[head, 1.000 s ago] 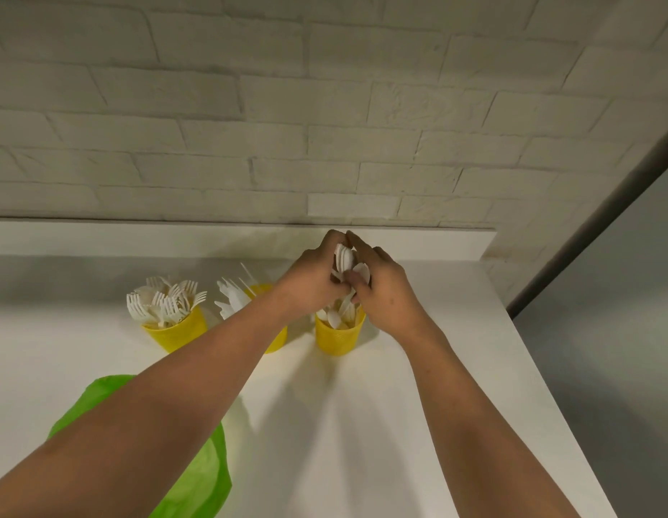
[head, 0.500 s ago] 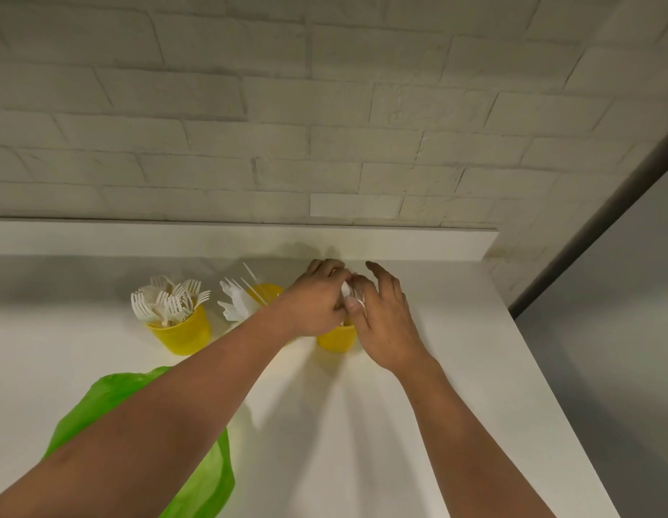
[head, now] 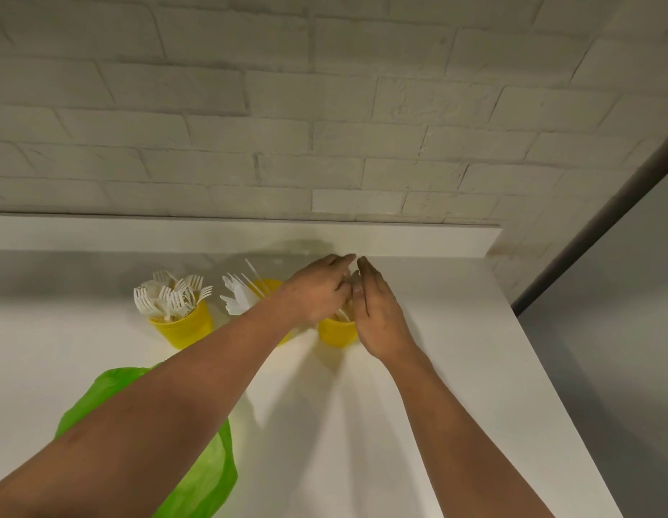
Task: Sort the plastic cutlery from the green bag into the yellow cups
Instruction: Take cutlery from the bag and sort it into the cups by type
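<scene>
Three yellow cups stand in a row near the back of the white table (head: 455, 368). Forks (head: 171, 295) fill the left cup (head: 184, 329), and knives (head: 237, 299) lean in the middle cup (head: 267, 286). My left hand (head: 317, 293) and my right hand (head: 377, 323) hover over the right cup (head: 336, 332), palms facing each other and fingers stretched out. They hide most of its contents. A sliver of white cutlery (head: 342, 314) shows between them at the rim. The green bag (head: 201, 476) lies crumpled at the near left, partly under my left forearm.
A raised white ledge (head: 175, 233) runs along the brick wall behind the cups. The table's right edge (head: 549, 386) drops off to a grey floor. Bare table surface lies to the right of the cups and in front of them.
Both hands dropped from a raised grip on a bundle of spoons down onto the right cup, and their fingers straightened out. The spoons no longer stick up above the hands.
</scene>
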Motion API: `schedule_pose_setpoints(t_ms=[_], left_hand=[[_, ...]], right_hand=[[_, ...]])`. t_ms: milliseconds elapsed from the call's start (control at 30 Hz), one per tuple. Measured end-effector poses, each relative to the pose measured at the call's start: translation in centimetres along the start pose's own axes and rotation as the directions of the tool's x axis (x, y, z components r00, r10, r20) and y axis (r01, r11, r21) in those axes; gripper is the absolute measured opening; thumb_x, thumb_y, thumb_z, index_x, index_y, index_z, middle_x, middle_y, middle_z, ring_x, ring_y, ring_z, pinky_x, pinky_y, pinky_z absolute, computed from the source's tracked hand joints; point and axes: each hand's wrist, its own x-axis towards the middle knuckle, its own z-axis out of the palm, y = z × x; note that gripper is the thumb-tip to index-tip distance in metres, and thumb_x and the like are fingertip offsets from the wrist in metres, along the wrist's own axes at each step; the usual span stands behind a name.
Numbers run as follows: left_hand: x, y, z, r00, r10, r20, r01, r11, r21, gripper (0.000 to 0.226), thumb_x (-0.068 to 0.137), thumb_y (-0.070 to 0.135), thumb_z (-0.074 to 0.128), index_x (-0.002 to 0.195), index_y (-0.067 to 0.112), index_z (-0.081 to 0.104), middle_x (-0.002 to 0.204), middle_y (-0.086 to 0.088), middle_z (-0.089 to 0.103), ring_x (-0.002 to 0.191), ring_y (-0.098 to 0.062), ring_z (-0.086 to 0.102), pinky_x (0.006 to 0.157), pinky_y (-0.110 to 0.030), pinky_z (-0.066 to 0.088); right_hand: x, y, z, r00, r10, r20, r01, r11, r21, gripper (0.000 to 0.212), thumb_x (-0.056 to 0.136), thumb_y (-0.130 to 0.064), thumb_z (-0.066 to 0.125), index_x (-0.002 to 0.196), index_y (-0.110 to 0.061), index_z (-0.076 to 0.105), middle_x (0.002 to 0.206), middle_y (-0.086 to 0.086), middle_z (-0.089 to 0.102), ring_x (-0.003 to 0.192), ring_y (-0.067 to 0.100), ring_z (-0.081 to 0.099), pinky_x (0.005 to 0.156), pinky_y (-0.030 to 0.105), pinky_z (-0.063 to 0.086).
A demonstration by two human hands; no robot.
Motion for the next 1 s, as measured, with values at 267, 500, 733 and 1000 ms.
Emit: schedule_pose_setpoints(t_ms=[267, 500, 733, 1000], left_hand=[[0.3, 0.1, -1.0, 0.993, -0.096, 0.068, 0.102, 0.991, -0.086, 0.057, 0.103, 0.027, 0.042, 0.157, 0.012, 0.03, 0.152, -0.013, 0.049, 0.135, -0.029, 0.049, 0.102, -0.032, 0.042], [-4.3, 0.8, -6.2, 0.915, -0.21, -0.344, -0.045, 0.796, -0.603, 0.043, 0.106, 0.023, 0.048, 0.149, 0.022, 0.051, 0.153, 0.001, 0.052, 0.141, -0.013, 0.046, 0.121, -0.031, 0.031], [-18.1, -1.5, -4.9, 0.836, -0.325, -0.442, -0.139, 0.654, -0.743, 0.039, 0.095, 0.048, 0.049, 0.128, 0.035, 0.063, 0.115, 0.007, 0.072, 0.111, -0.016, 0.066, 0.1, -0.041, 0.05], [-30.7, -8.2, -0.3, 0.678, -0.526, -0.514, 0.188, 0.8, -0.57, 0.034, 0.097, 0.01, 0.065, 0.116, 0.038, 0.064, 0.11, 0.012, 0.066, 0.099, -0.005, 0.064, 0.081, -0.028, 0.052]], right_hand=[[-0.2, -0.6, 0.5, 1.0, 0.022, 0.013, -0.022, 0.999, 0.046, 0.068, 0.103, -0.055, 0.015, 0.155, -0.017, 0.034, 0.154, 0.006, 0.046, 0.138, 0.026, 0.047, 0.111, 0.046, 0.042], [-1.7, -2.7, -2.0, 0.994, 0.055, -0.092, -0.041, 0.987, 0.153, 0.05, 0.11, -0.041, 0.029, 0.155, -0.02, 0.037, 0.16, -0.003, 0.04, 0.148, 0.014, 0.034, 0.123, 0.036, 0.029], [-6.0, -7.7, -2.2, 0.982, -0.006, -0.19, 0.067, 0.946, 0.316, 0.048, 0.106, -0.04, 0.034, 0.147, -0.023, 0.049, 0.149, -0.009, 0.053, 0.14, 0.006, 0.045, 0.116, 0.026, 0.035], [-11.3, -15.0, 3.8, 0.943, -0.331, -0.017, 0.313, 0.873, 0.374, 0.033, 0.099, -0.01, 0.05, 0.129, -0.015, 0.063, 0.136, -0.005, 0.059, 0.134, 0.009, 0.05, 0.113, 0.024, 0.036]])
